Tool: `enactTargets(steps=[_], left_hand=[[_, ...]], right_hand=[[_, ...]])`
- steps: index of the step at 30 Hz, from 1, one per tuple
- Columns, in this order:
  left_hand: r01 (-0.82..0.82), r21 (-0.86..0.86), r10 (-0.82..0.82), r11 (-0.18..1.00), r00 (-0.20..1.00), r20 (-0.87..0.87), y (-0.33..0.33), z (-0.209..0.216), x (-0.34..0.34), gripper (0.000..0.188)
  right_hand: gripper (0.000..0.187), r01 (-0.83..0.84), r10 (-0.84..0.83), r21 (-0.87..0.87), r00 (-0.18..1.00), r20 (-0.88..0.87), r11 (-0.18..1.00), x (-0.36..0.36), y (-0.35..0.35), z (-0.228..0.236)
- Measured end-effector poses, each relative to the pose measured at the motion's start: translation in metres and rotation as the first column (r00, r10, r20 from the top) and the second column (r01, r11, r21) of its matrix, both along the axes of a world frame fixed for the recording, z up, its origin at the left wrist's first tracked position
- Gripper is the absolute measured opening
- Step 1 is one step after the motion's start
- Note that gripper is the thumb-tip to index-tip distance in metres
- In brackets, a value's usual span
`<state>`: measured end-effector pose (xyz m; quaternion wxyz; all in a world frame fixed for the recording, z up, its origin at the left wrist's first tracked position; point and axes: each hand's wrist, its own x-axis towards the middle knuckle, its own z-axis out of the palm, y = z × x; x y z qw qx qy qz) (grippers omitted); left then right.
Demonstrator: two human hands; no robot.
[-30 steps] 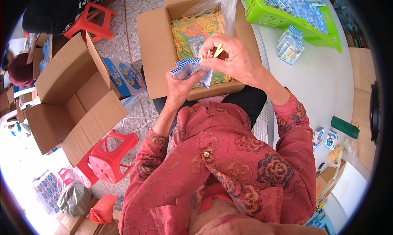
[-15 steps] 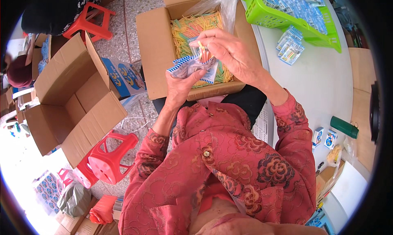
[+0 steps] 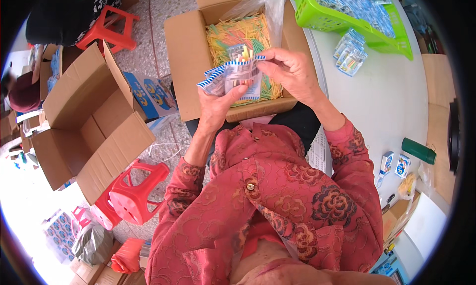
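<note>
My left hand (image 3: 216,107) is closed on several small clear plastic packets (image 3: 214,81) with blue-and-white striped edges, fanned out over the box. The front packet (image 3: 243,75) has its striped edge up, and pale yellow and pinkish sticks poke out of its top. My right hand (image 3: 293,75) pinches the right corner of that striped edge between thumb and fingers. Beneath both hands, a cardboard box (image 3: 182,62) on my lap holds a mass of thin yellow, green and orange sticks (image 3: 229,37); the packets hide part of them.
Right of the box is a white table (image 3: 382,101) with a green basket (image 3: 327,22) full of blue packets, a stack of filled packets (image 3: 351,54) and a green bottle (image 3: 418,151). To the left are an open cardboard box (image 3: 94,131), red stools (image 3: 136,193) and another person (image 3: 69,17).
My right hand has moved down and right, from above the packet's opening to its right corner. The front packet now faces up more openly, with sticks showing at its top.
</note>
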<state>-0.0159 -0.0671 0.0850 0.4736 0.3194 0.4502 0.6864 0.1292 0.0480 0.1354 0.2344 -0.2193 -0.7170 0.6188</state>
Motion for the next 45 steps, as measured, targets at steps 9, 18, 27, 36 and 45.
enactTargets(steps=[9,18,27,36,45], left_hand=[[-0.023,-0.072,0.034,0.997,0.987,0.158,-0.001,0.003,0.012,0.023],[0.092,-0.149,-0.069,0.984,0.985,0.158,0.007,0.011,0.021,0.022],[0.08,-0.2,-0.052,0.976,0.989,0.141,0.006,0.006,0.026,0.021],[-0.001,-0.151,0.009,0.989,0.998,0.055,0.009,0.001,0.028,0.027],[-0.093,-0.135,0.085,0.986,0.994,-0.063,0.002,0.004,0.022,0.019]], right_hand=[[0.016,0.3,-0.297,0.001,0.943,-0.153,0.954,0.043,0.012,-0.002],[0.019,0.706,-0.78,0.422,0.626,0.003,0.569,0.164,0.08,-0.048],[0.018,0.672,-0.886,0.678,0.459,-0.065,0.298,0.191,0.105,-0.083],[0.025,0.486,-0.546,0.506,0.837,-0.035,0.712,0.092,0.04,-0.028],[0.015,0.001,-0.075,0.384,0.981,0.178,0.923,0.001,-0.006,-0.021]])
